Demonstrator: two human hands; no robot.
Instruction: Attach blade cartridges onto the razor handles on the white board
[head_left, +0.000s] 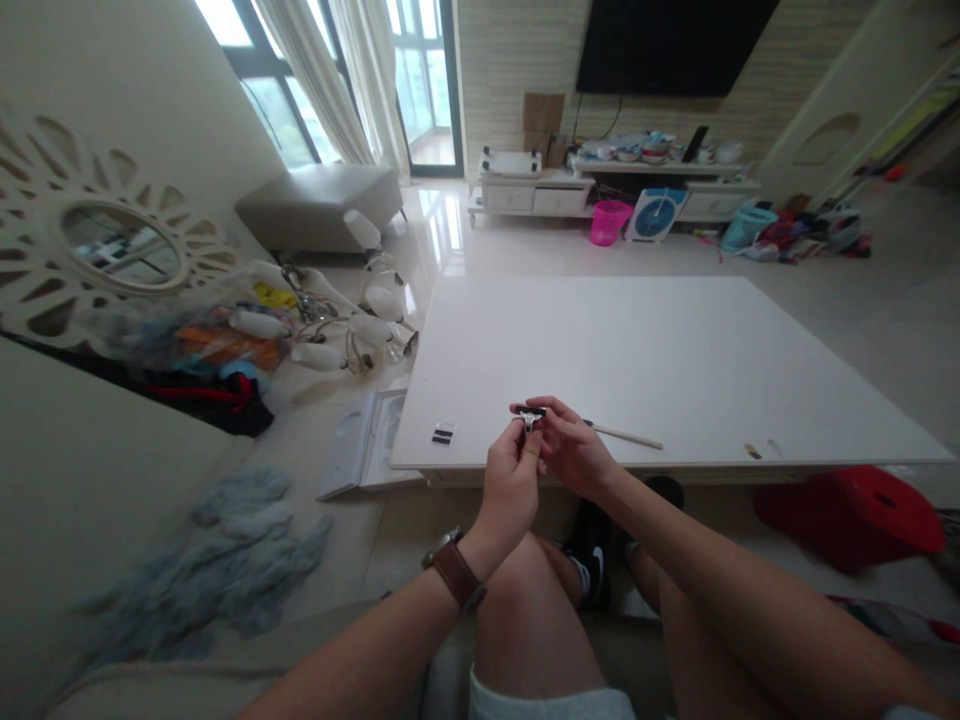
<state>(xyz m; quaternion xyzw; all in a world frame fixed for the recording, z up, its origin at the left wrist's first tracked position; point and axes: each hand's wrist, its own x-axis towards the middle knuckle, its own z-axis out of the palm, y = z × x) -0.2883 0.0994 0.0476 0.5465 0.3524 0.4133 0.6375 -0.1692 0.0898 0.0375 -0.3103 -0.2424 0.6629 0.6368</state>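
Observation:
Just above the table's near edge, my hands meet around a small razor [530, 413] with a black, bar-shaped head and a silver neck. My left hand [512, 470] pinches its neck between thumb and fingers; a brown-strapped watch is on that wrist. From the right, the fingers of my right hand [574, 445] close on the razor's head and side. Its lower part is hidden by my fingers. On the white table [600, 350], left of my hands, lies a small clear pack [443, 434] with black strips. A thin wooden stick [628, 436] with a dark end lies to the right.
Small bits [753, 451] lie near the table's front right edge. An opened white box [360, 445] rests on the floor at left, below a chandelier [352, 325] with white shades. A red stool [862, 515] stands at right. My legs are under the table edge.

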